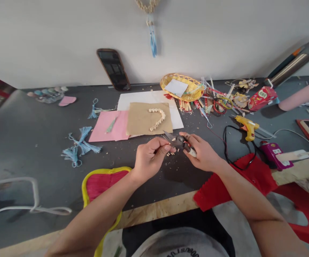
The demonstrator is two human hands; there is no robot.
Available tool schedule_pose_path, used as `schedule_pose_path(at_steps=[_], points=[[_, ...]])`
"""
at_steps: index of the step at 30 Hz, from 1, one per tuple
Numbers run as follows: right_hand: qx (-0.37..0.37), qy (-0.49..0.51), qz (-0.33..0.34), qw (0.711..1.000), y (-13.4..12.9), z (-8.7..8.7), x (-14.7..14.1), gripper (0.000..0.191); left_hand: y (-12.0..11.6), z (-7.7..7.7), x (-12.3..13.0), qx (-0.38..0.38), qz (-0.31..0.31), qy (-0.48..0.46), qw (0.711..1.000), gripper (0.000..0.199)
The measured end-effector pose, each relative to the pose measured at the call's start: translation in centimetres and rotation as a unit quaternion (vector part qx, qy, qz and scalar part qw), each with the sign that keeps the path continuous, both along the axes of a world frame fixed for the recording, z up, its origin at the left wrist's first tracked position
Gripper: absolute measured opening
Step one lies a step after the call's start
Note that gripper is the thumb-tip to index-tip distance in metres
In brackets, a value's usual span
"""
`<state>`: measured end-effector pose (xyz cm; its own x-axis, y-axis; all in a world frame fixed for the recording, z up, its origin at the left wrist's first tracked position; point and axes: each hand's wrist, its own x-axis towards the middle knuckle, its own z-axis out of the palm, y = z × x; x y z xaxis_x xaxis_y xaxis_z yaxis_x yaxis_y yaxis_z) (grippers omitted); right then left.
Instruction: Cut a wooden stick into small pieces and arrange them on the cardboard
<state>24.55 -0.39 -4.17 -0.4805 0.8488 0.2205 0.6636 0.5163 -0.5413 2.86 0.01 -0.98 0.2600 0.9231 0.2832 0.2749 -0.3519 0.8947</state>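
Left hand (149,157) pinches a tiny piece (173,149), mostly hidden; right hand (204,151) grips cutters (180,142) toward the front edge of the surface (50,142).

Soft, moderate light, slightly grey; source out of view. Brown paper (141,119) evenly lit. Up-left of it, phone (114,70) carries dull reflections, faint shadow on wall (71,39) alongside. Below-right of paper, broad dark shadow on counter (50,132); pruning shears (180,143) a little soft-edged. Far right of paper, pink bottle (304,94) leans outward, wide-lens stretch.
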Motion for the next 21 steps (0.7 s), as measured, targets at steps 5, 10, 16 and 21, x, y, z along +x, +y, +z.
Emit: schedule_pose_path(at_steps=[5,10,16,21], points=[[0.045,-0.050,-0.057,0.996,0.2,-0.9,0.1,0.062,0.6,-0.2,-0.3,-0.141,-0.068,-0.079,0.984,0.027],[0.063,-0.080,-0.066,0.993,0.4,-1.5,0.2,0.064,1.3,-0.3,-0.4,-0.331,-0.133,-0.204,0.912,0.032],[0.054,-0.077,-0.048,0.994,0.3,-1.4,0.2,0.064,1.4,0.0,-0.3,-0.387,-0.124,-0.247,0.880,0.031],[0.040,-0.070,-0.035,0.996,0.3,-1.1,0.4,0.061,1.6,0.1,-0.4,-0.426,-0.133,-0.262,0.856,0.028]])
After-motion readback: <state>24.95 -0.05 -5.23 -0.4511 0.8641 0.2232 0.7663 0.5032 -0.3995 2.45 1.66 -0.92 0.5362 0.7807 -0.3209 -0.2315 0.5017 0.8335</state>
